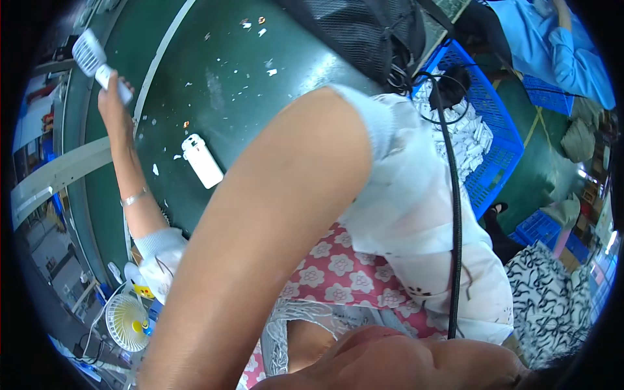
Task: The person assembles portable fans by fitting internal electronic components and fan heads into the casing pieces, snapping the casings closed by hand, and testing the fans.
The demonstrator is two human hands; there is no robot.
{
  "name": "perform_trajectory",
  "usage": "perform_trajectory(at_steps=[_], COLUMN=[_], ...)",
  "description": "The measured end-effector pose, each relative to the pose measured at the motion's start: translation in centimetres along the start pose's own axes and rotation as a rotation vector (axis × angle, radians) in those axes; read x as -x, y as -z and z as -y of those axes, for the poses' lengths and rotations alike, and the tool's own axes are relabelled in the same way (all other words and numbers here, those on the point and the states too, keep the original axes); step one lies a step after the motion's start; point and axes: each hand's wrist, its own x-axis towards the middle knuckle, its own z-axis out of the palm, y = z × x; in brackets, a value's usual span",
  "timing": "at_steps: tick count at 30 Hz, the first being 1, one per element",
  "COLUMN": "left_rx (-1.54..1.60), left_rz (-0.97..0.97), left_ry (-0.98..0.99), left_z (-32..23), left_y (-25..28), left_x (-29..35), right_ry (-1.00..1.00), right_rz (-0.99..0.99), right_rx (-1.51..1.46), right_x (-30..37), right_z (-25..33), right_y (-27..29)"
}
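At the far left, my left hand (115, 97) is raised over the green work surface (214, 84). Its fingers are closed round the handle of a white, slotted, paddle-shaped thing (89, 53), whose exact kind I cannot make out. My bare right arm (279, 188) crosses the middle of the head view, large and close, and runs down to the lower edge. The right hand lies outside the picture. Between the two arms a white phone-shaped thing (205, 164) lies on the green surface, with round marks at one end.
White and orange scraps (262, 31) are scattered over the surface. A black mesh bag (364, 36) stands at the top. Right of it, a blue crate (497, 162) holds many white pieces. A black cord (455, 227) hangs down. A fan (128, 323) stands lower left; a person in blue (539, 39) sits upper right.
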Motion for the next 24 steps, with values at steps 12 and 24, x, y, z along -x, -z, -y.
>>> perform_trajectory(at_steps=[12, 24], left_rx=[1.235, 1.367], left_rz=[0.472, 0.823], left_ry=[0.308, 0.496], left_z=[-0.9, 1.8], left_y=[-0.6, -2.4], left_x=[22.4, 26.5], right_ry=[0.109, -0.438], right_rz=[-0.483, -0.311], right_rx=[-0.125, -1.176], right_x=[-0.9, 0.2], right_z=[-1.5, -17.7], right_y=[4.0, 1.5])
